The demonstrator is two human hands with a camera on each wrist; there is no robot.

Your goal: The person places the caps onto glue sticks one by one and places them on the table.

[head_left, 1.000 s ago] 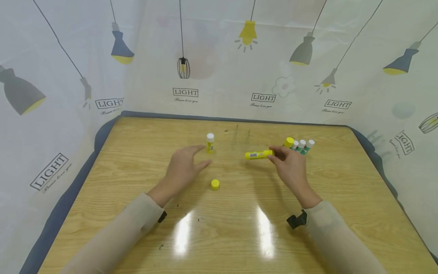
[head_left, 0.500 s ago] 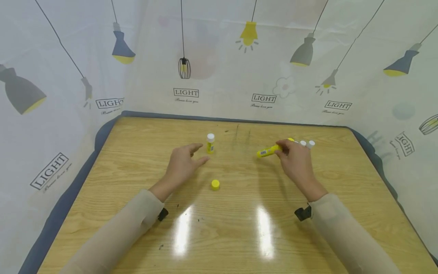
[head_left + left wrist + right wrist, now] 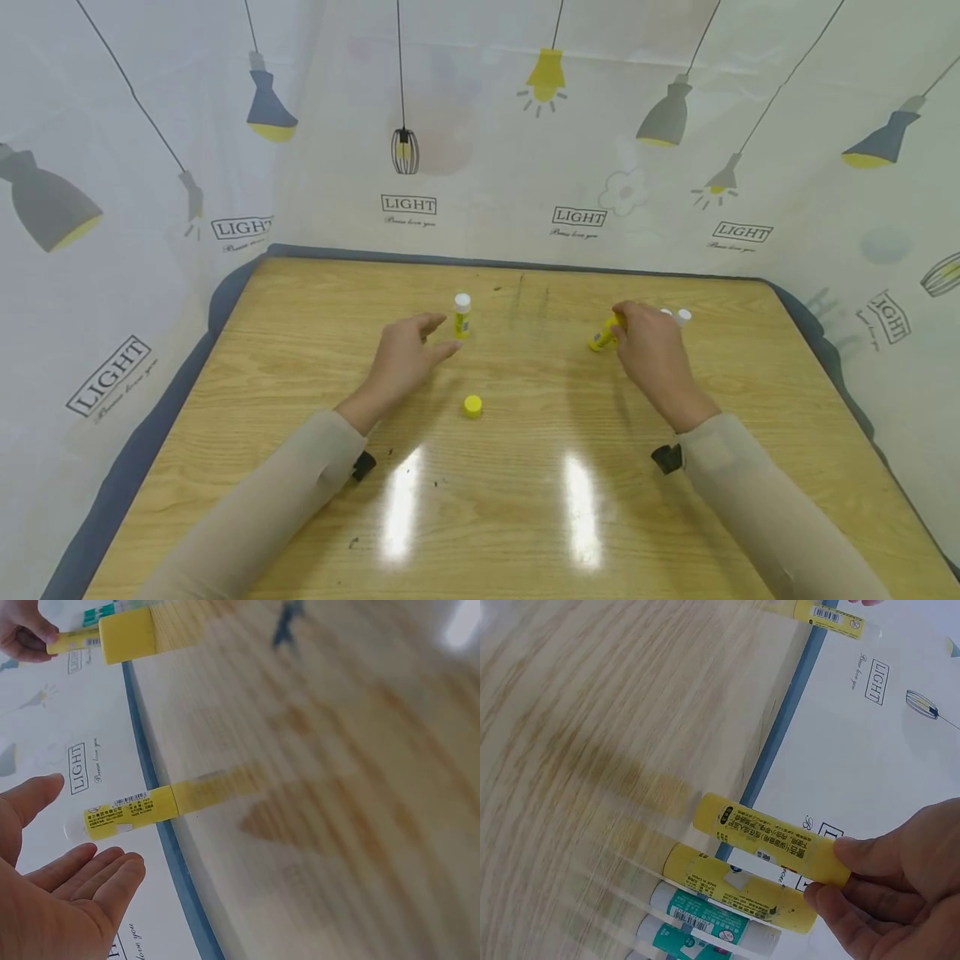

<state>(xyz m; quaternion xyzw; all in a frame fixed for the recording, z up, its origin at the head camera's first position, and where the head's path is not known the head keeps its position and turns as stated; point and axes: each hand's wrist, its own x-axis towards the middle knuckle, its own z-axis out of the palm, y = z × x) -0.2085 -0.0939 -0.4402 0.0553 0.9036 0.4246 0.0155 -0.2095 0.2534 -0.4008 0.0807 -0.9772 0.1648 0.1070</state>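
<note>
A yellow glue stick (image 3: pixel 769 838) is pinched near its top end between the thumb and fingers of my right hand (image 3: pixel 654 354), tilted in the head view. Right beside it in the right wrist view stands another yellow glue stick (image 3: pixel 739 889), then green ones (image 3: pixel 705 921) with white ends. My left hand (image 3: pixel 403 357) has thumb and fingers spread to either side of an upright yellow glue stick (image 3: pixel 131 814) with a white cap (image 3: pixel 462 300); a gap shows between them and it. Nearer the person, a loose yellow cap (image 3: pixel 472 407) sits on the table.
The wooden table (image 3: pixel 517 517) has a dark blue edge band along its back. A pale cloth printed with lamps (image 3: pixel 480 167) rises behind and at both sides. Two white caps (image 3: pixel 683 317) of the green sticks peek out behind the right hand.
My right hand has moved right with the yellow glue stick, which has turned from nearly level to steeply tilted and now comes up to the row. The left hand has stayed nearly still.
</note>
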